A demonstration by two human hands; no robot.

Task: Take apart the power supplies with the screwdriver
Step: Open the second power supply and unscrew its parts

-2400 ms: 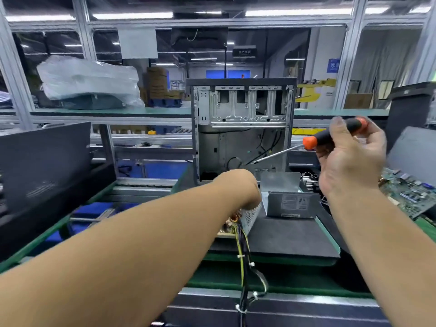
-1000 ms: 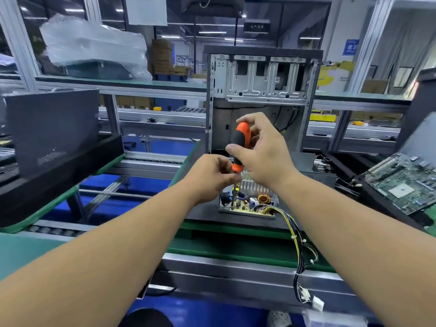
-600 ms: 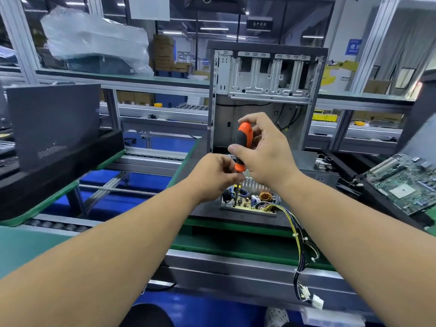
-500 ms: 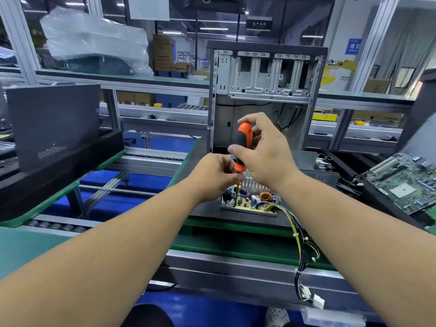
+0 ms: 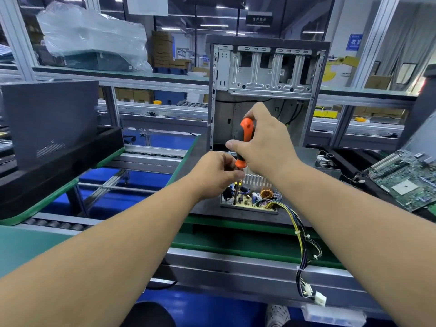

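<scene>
right hand point(image 5: 266, 147) grips screwdriver point(image 5: 245, 138) handle; left hand point(image 5: 217, 173) pinches its shaft. open supply point(image 5: 250, 199): probably light, board fragile; hold by metal tray.

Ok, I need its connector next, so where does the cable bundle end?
Lower right of the head view: the cable bundle hangs off the power supply over the bench edge.

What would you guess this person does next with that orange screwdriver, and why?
Probably keep turning it to back out a screw. The right hand grips the screwdriver upright, its tip is down on the circuit board of the opened power supply, and the left hand pinches the shaft to steady it.
</scene>
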